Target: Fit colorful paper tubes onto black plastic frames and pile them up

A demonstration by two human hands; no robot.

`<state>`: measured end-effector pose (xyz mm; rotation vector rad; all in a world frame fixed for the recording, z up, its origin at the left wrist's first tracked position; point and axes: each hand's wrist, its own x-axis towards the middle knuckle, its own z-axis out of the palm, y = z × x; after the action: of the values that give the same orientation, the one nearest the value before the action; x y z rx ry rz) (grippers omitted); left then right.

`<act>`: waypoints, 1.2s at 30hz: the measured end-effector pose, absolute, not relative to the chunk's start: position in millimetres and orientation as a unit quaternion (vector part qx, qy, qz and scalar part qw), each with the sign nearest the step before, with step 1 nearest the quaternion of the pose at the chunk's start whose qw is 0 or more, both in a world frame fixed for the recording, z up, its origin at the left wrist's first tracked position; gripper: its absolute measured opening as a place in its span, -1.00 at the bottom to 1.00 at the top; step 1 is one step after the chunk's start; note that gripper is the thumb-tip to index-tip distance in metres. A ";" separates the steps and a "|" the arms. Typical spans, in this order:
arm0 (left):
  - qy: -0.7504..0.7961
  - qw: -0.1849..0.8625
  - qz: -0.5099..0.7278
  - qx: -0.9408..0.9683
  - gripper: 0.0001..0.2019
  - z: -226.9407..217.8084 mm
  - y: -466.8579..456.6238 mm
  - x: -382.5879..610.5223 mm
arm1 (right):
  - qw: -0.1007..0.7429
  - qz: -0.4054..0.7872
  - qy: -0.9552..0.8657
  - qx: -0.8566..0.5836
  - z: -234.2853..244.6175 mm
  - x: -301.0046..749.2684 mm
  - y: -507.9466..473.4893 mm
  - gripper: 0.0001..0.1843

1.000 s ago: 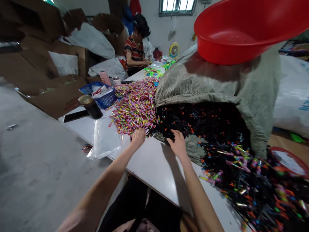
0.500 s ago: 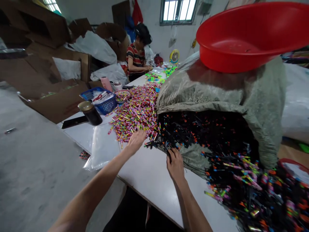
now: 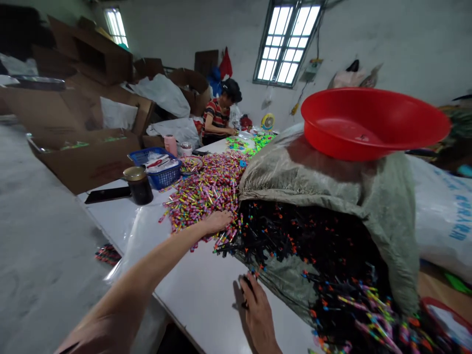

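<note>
My left hand (image 3: 219, 221) lies on the near right side of a heap of small pink, yellow and red wrapped tubes (image 3: 206, 189). Its fingers stretch over the tubes, and their tips are partly lost among them. Lower down, above the white table (image 3: 206, 290), my right hand (image 3: 258, 309) is closed on a small black plastic toy gun (image 3: 244, 295), mostly covered by the fingers. More black toy guns with orange and blue tips (image 3: 273, 231) spill from the mouth of a grey-green woven sack (image 3: 295, 172).
A red basin (image 3: 368, 142) rests on top of the sack. At left stand a blue basket (image 3: 164, 176), a dark lidded jar (image 3: 139, 187) and a phone (image 3: 108, 194). A co-worker (image 3: 217, 115) sits at the far end near green pieces (image 3: 261, 142). Cardboard boxes (image 3: 92, 157) line the left.
The view has tilted up. My right hand has drawn back from the sack's mouth towards me with a black toy gun in it. The left hand has shifted right along the heap.
</note>
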<state>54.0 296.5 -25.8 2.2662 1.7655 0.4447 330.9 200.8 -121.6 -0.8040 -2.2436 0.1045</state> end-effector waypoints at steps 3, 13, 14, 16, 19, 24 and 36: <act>0.643 0.147 0.267 0.703 -0.90 -19.4 294.1 57.8 | 0.419 0.109 -0.819 -0.377 -94.0 339.5 202.1 -0.63; 0.609 0.472 0.514 0.377 -0.61 -30.2 225.8 149.3 | 0.418 0.388 -0.634 -0.522 -82.2 347.9 184.5 -0.58; 0.597 0.507 0.510 0.355 -0.57 -37.0 209.7 161.0 | 0.417 0.396 -0.626 -0.527 -80.5 347.8 182.2 -0.59; 0.560 0.589 0.508 0.286 -0.54 -48.5 178.7 180.6 | 0.413 0.408 -0.616 -0.533 -66.6 347.0 178.4 -0.60; 0.488 0.679 0.521 0.169 -0.54 -53.2 143.6 199.0 | 0.427 0.399 -0.602 -0.543 -33.3 341.6 176.0 -0.67; 0.457 0.644 0.590 0.171 -0.52 -39.4 129.8 205.9 | 0.457 0.491 -0.508 -0.540 -17.0 319.7 175.1 -0.58; 0.542 0.548 0.582 0.260 -0.61 -31.8 125.8 209.9 | 0.413 0.367 -0.634 -0.541 -26.4 352.9 159.1 -0.48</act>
<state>209.9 125.8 -31.8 0.6168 1.2831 1.3787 352.9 159.1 -26.4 -1.3601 -1.5949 0.9226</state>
